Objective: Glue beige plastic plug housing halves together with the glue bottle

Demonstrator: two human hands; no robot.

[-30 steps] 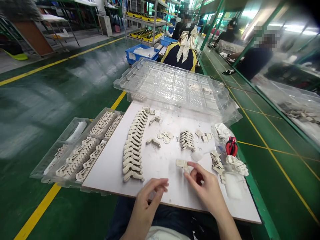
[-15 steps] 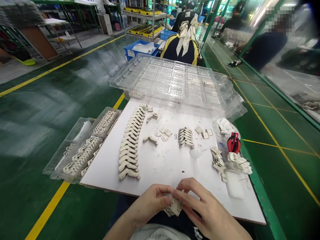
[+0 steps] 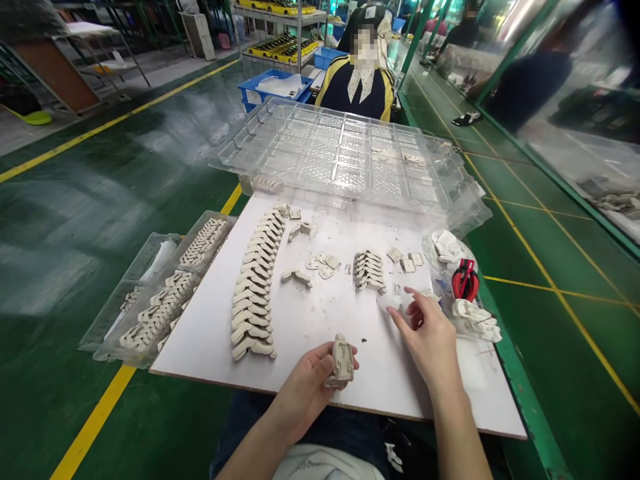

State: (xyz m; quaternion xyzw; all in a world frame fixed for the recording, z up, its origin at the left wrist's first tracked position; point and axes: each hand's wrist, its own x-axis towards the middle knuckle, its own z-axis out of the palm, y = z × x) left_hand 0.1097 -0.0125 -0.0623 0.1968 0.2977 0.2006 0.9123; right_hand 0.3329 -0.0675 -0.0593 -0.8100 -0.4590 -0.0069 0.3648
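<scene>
My left hand [image 3: 311, 379] is closed around a beige moulded plastic part [image 3: 343, 359], held upright over the front edge of the white board with its hollow, slotted face showing. My right hand [image 3: 431, 333] is above the board to the right, thumb and forefinger apart, and I see nothing between them. A small translucent white piece [image 3: 387, 302] lies beside its fingertips. Just beyond is a short row of beige angled parts [image 3: 369, 271], with small flat square pieces [image 3: 408, 265] to its right. Thin flat pieces [image 3: 326, 263] lie in a loose pile mid-board.
A long curved row of angled parts [image 3: 253, 280] runs down the board's left side. Clear trays [image 3: 170, 293] of parts stand at the left, and a large clear compartment tray [image 3: 340, 143] spans the back. Red-handled pliers [image 3: 465, 281] lie at right. A person [image 3: 356, 83] sits ahead.
My right hand has let go of the beige part and moved forward and right over the board. My left hand keeps the part, now raised and turned with its hollow face visible.
</scene>
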